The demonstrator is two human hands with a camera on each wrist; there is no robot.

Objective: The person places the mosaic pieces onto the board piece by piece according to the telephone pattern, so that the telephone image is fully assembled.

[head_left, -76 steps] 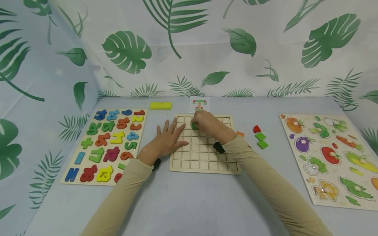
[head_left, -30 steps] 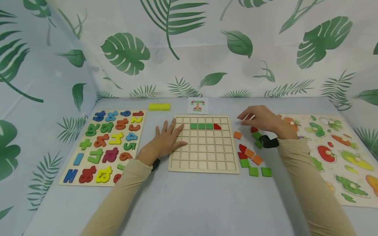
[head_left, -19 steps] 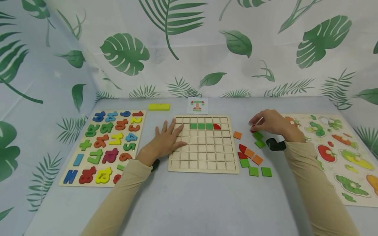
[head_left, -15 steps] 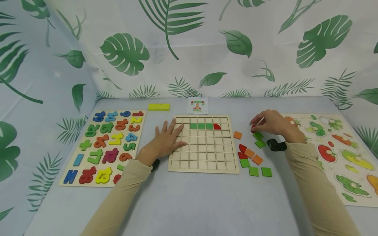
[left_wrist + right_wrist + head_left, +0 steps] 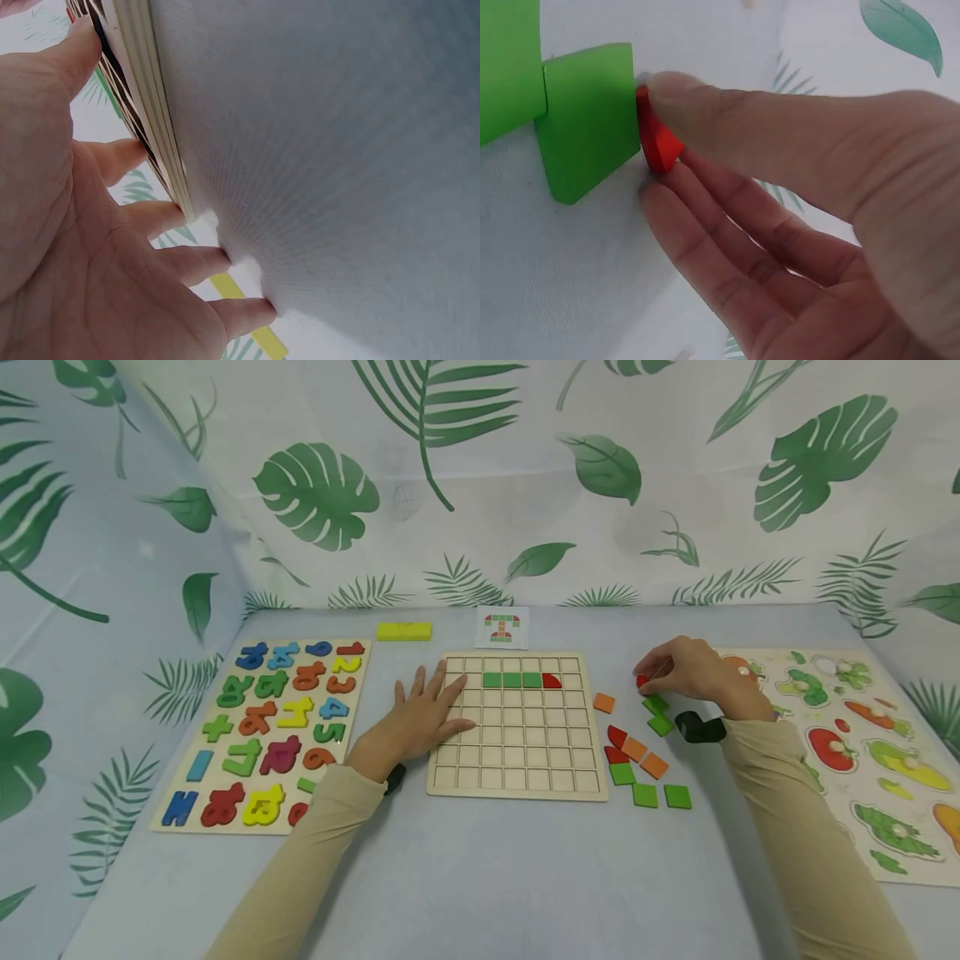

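Observation:
My right hand (image 5: 686, 670) pinches a red quarter-round tile (image 5: 658, 139) between thumb and fingers, right of the grid board. Two green square tiles (image 5: 589, 120) lie beside that tile. With fingers spread, my left hand (image 5: 420, 718) rests on the left edge of the wooden grid board (image 5: 517, 785); in the left wrist view some fingertips touch the cloth beyond the board's edge (image 5: 161, 112). A row of green squares (image 5: 512, 680) ending in a red quarter-round (image 5: 551, 681) sits in the board's second row.
Loose orange (image 5: 654, 766), red and green tiles (image 5: 645, 795) lie right of the board. A pattern card (image 5: 502, 627) and a yellow block (image 5: 404, 632) are behind it. A number puzzle (image 5: 281, 727) stands left, a vegetable puzzle (image 5: 862, 768) right.
My right hand has left the grid board, moved right and taken hold of the red quarter-round tile beside the green squares. My left hand has stayed on the board's edge.

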